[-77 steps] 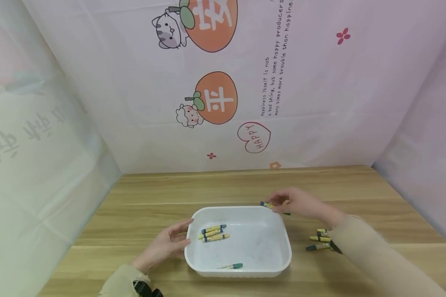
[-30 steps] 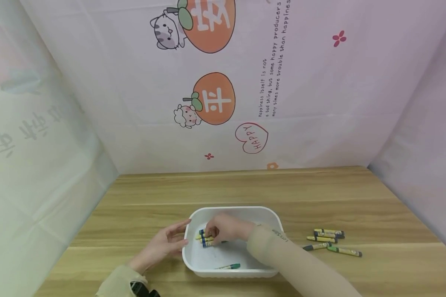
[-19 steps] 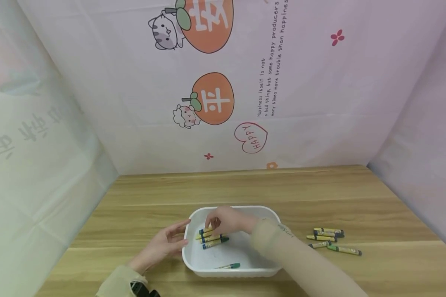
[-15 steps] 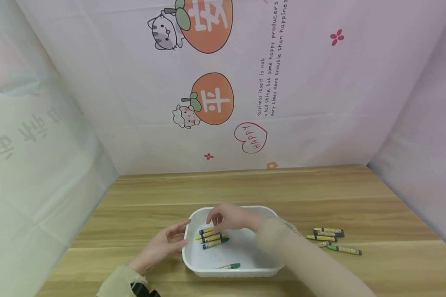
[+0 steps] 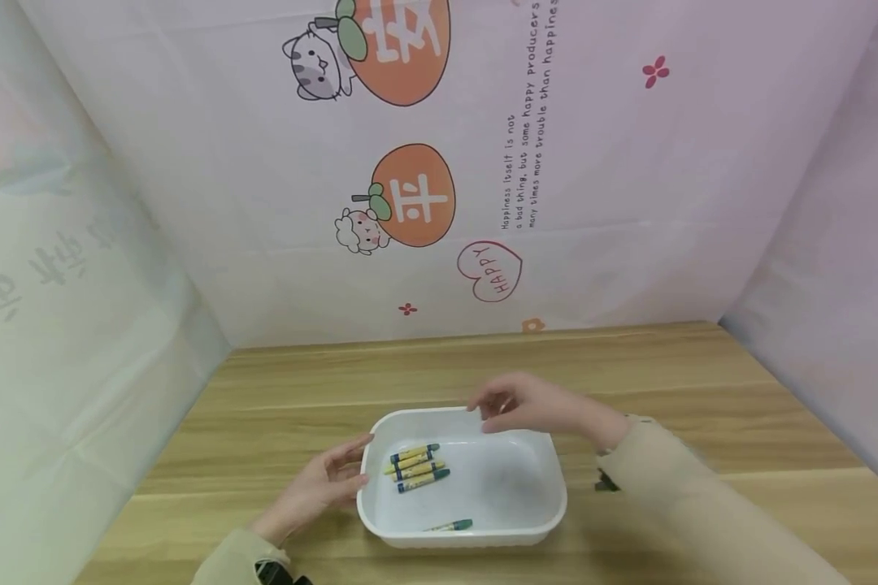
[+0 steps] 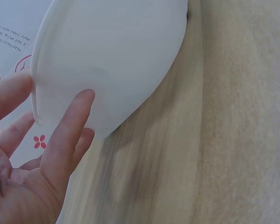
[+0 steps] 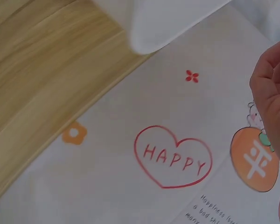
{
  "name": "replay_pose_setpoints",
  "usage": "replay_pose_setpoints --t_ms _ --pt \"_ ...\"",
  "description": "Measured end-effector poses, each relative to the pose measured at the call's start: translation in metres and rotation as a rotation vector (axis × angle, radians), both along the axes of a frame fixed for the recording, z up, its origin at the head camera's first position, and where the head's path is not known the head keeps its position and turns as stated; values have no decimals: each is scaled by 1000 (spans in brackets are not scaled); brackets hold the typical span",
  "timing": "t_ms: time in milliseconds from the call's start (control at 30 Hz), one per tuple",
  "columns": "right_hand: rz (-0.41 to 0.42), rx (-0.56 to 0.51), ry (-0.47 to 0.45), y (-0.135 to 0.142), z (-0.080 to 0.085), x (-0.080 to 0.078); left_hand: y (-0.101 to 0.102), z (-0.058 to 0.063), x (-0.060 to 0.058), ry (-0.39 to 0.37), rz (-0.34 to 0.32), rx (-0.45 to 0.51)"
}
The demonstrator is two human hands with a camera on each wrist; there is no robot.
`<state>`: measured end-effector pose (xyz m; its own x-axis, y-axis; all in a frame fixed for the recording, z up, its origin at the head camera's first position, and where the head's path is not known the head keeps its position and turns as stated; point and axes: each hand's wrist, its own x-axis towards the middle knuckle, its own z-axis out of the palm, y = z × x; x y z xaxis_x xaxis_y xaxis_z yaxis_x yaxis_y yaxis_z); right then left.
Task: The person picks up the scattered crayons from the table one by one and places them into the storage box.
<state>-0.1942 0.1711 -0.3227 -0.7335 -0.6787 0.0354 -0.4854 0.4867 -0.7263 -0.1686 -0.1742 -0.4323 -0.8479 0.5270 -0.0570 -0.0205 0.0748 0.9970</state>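
Observation:
A white plastic tray (image 5: 505, 539) stands on the wooden table. Several crayons (image 5: 419, 470) in yellow wrappers lie side by side at its left end, and one green-tipped crayon (image 5: 454, 526) lies apart by the near wall. My left hand (image 5: 322, 487) touches the tray's left end; in the left wrist view its fingers rest on the rim and outer wall, extended. Above the tray's far rim is my right hand (image 5: 530, 404), fingers loosely bent, with nothing visible in them. The right wrist view shows only part of that hand (image 7: 273, 93) at its edge.
White printed cloth (image 5: 585, 268) rises behind the table (image 5: 300, 382) and along both sides. My right sleeve (image 5: 688, 487) covers the right part of the table, where loose crayons lay in earlier frames; they are hidden now.
My right hand brought a crayon into the tray, laid it with the others at the left end, let go, then rose and moved right to the far rim. My left hand stayed at the tray.

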Motion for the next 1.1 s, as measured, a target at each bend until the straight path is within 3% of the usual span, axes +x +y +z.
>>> replay_pose_setpoints --t_ms 300,633,833,1100 --pt "-125 2 27 75 -18 7 -1 1 2 0 1 -5" --pt "-197 25 25 131 -41 19 1 -1 -2 -10 12 -11" --pt "-215 23 17 162 -59 16 1 1 0 -4 17 -10" --pt "-298 98 13 202 -83 10 1 3 2 1 17 -10"
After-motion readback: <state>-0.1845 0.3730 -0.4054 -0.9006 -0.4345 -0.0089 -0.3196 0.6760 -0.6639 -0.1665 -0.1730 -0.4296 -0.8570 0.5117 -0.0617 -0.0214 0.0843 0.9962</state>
